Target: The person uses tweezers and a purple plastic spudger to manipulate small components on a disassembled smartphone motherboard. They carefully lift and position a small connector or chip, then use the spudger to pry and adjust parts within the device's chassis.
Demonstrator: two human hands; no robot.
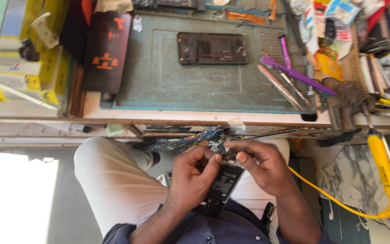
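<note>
Phone part (220,187) gripped by both hands, left (194,178) & right (260,165), over lap; picking at top edge, needs steady fingertips.

My left hand (190,180) sits low over my lap, fingers curled inward and thumb pressed toward the middle, its forearm running down and left to the near edge. My right hand (260,165) meets it from the right, fingertips (240,158) bent and pinched close against the left thumb. Both wrists are bare, with my knees spread beneath them.
</note>
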